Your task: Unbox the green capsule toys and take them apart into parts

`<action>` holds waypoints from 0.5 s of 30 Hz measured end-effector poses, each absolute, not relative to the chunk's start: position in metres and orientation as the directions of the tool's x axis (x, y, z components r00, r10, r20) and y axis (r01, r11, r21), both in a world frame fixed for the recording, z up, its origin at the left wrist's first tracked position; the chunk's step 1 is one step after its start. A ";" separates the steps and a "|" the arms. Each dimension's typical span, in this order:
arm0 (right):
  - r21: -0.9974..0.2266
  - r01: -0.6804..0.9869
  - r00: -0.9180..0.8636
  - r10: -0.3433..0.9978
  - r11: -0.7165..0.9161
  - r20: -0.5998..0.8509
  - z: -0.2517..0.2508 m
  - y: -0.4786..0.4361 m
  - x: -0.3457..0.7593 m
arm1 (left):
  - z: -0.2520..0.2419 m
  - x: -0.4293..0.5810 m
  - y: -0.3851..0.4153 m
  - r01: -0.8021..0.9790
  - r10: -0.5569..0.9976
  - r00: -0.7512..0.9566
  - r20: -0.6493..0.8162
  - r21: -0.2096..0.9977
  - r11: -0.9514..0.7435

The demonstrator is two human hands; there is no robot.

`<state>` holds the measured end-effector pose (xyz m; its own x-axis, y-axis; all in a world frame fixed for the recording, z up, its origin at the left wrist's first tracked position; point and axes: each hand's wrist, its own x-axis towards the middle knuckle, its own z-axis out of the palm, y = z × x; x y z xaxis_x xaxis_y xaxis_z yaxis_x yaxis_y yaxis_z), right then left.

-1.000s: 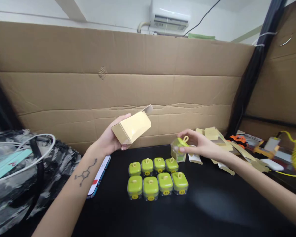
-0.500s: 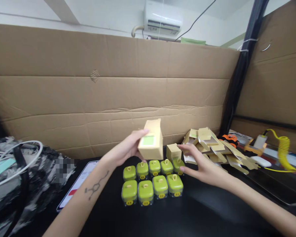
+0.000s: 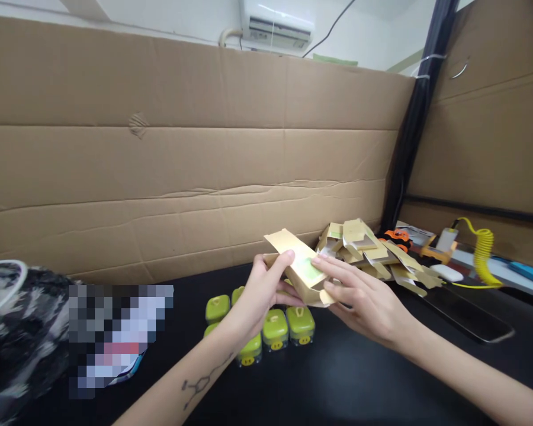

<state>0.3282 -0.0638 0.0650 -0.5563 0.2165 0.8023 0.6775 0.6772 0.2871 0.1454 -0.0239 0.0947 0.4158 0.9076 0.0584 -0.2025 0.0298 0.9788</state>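
Both my hands hold a small tan cardboard box (image 3: 299, 266) with a green label, above a black table (image 3: 337, 378). My left hand (image 3: 260, 293) grips its left side with the thumb on top. My right hand (image 3: 359, 296) holds its right side, fingers stretched along the face. Under the hands sit several small clear tubs with lime-green lids (image 3: 275, 325) in rows; some are hidden by my left hand.
A heap of flattened tan boxes (image 3: 364, 248) lies behind my right hand. A tall cardboard wall (image 3: 182, 160) backs the table. A yellow coiled cable (image 3: 482, 251) and a dark tablet (image 3: 464, 313) are at right, a camouflage bag (image 3: 22, 331) at left.
My right hand set a green tub down beside the rows, then came to the box. My left hand lowered and turned the box, and both hands now hold it.
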 end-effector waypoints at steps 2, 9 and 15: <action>0.306 0.692 -0.537 0.183 0.654 0.823 0.064 -0.065 0.327 | 0.095 0.145 -0.023 -0.201 0.921 0.383 0.066 0.980 0.013; 0.563 0.662 -0.637 -0.026 0.496 0.771 0.069 -0.084 0.300 | 0.087 0.150 -0.020 -0.200 0.970 0.178 0.166 0.971 -0.130; 0.467 0.784 -0.575 0.195 0.409 0.794 0.078 -0.084 0.351 | 0.102 0.145 -0.027 -0.199 0.943 0.316 0.103 0.979 -0.040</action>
<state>0.3509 -0.0841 0.0783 -0.5752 0.1954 0.7943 0.7840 0.4087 0.4672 0.1455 -0.0268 0.1023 0.3160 0.9432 0.1029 -0.1990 -0.0401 0.9792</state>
